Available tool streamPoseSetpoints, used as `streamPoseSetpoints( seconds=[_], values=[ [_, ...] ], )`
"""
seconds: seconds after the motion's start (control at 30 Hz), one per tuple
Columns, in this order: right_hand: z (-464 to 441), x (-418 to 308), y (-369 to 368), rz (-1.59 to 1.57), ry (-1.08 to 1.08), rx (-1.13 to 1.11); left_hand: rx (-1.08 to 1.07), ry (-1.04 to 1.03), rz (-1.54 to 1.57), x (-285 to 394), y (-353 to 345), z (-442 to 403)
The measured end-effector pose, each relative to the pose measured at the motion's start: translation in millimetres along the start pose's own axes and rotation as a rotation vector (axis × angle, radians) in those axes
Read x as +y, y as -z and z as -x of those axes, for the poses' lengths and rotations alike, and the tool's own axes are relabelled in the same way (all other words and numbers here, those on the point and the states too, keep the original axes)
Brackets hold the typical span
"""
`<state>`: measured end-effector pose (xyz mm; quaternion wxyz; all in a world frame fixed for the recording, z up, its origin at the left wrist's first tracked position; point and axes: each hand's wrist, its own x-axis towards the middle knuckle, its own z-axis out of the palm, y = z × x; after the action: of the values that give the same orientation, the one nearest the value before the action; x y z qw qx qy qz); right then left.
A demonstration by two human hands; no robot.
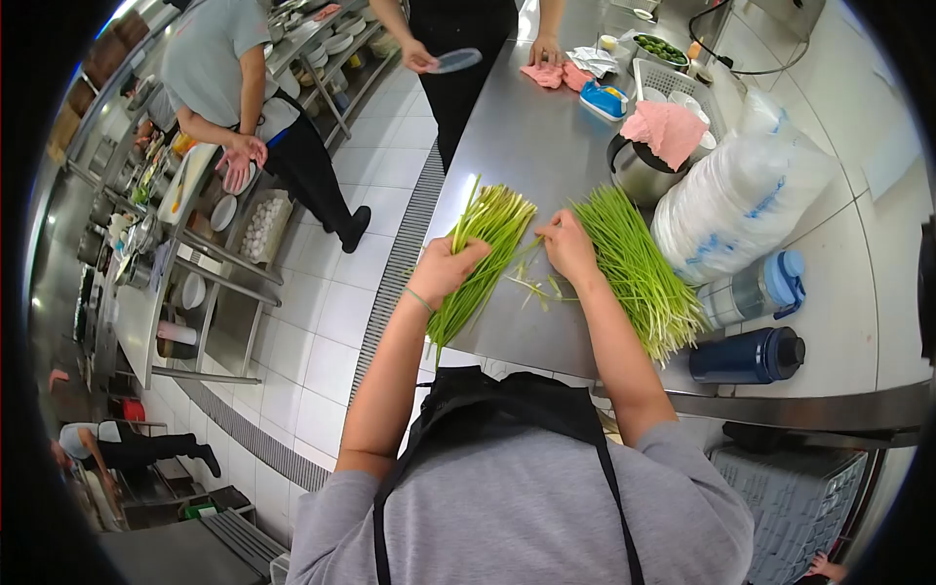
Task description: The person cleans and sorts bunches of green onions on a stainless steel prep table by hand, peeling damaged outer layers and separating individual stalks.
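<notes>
Left fingers [474, 253] grip stalks [499, 216] over the table's [541, 146] left edge; right fingers [553, 232] are pinched, anything held unclear. Cloth [668, 134] covers the jug's [640, 177] mouth.

Chives [499, 216], apparently, in left hand [444, 271]

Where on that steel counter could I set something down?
Widest: bare counter between the pink cloths and the two green bundles. A smaller bare patch lies between the trimmings and the apron. The right side looks crowded: metal jug, plastic bag, clear bottle, dark bottle.
</notes>
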<state>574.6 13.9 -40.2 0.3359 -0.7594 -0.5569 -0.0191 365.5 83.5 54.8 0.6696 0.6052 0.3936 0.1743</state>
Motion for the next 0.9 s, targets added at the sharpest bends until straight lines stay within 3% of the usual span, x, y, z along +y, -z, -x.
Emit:
streamPoseSetpoints(
  seconds=[0.07, 0.1, 0.17, 0.37, 0.4, 0.47, 0.5, 0.57, 0.67, 0.9],
  values=[
    [-4.0, -4.6, 14.4, 0.141, 0.249, 0.113, -0.017, -0.114, -0.085, -7.3, -0.3, -8.9],
    [-10.2, -10.7, 26.0, 0.14, 0.255, 0.118, -0.013, -0.12, -0.086, -9.6, -0.1, -15.5],
    [-18.3, -26.5, 52.3, -0.178, 0.28, -0.178, 0.027, -0.358, -0.336, -10.4, -4.5, -23.4],
    [-32.9, -69.1, 103.8, -0.604, 0.164, -0.302, -0.038, -0.34, -0.489, 25.9, -19.2, -23.7],
    [-33.3, -70.7, 102.6, -0.599, 0.171, -0.285, -0.073, -0.307, -0.359, 27.8, -18.9, -24.8],
    [-33.7, -69.3, 94.2, -0.919, -0.08, 0.033, -0.097, -0.267, -0.128, 29.0, -20.0, -26.7],
    [-33.9, -66.4, 93.7, -0.916, -0.07, 0.041, -0.099, -0.279, -0.13, 34.3, -21.8, -24.3],
    [-33.3, -61.6, 94.9, -1.092, -0.269, -0.004, -0.093, -0.194, 0.036, 45.6, -24.2, -17.5],
    [-26.8, -78.2, 96.6, -1.208, -0.239, -0.143, -0.127, -0.181, -0.001, 54.4, -26.2, -13.7],
    [-32.1, -77.4, 93.2, -1.263, -0.265, -0.111, -0.101, -0.236, 0.079, 57.1, -25.4, -12.7]
  ],
)
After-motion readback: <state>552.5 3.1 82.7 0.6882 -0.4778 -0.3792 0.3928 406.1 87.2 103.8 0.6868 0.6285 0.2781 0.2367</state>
